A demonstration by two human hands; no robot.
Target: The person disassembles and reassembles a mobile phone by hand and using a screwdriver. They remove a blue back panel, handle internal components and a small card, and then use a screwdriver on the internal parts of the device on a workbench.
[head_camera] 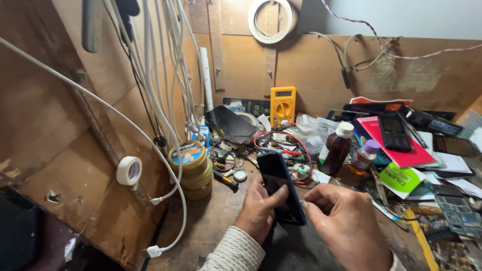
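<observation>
Your left hand (pixel 258 211) cradles a phone (pixel 281 188) from beneath, thumb laid across the lower part of the dark screen; your right hand (pixel 341 221) sits just beside the phone's right edge, fingers curled narrow and the fingertips pinched close against that edge, though whether they grip some small tool or only the frame I cannot tell. To do this well, keep the left palm under the body as the steady rest and let the right fingers do the fine work along the edge; press lightly with the thumb, since glass bears little load; hold the phone low over the tabletop (pixel 221 221) so a slip costs little; turn the edge toward the light so you can see where your fingertips meet it.

As for the phone: it is a slim slab with a black, unlit screen and a blue rim showing along its right side; it tilts with its far end leaning left, above the near middle of the tabletop, between your two hands and touching both; the glass looks whole from here, though fine cracks would be too small to see.

Around you lies clutter: a stack of yellow tape rolls (pixel 191 168) to the left; a yellow meter (pixel 282 104) against the far wall; a brown bottle (pixel 335 148) just beyond your right hand; a red notebook (pixel 401 145) with a black keypad phone (pixel 394 131) on it, far right.
</observation>
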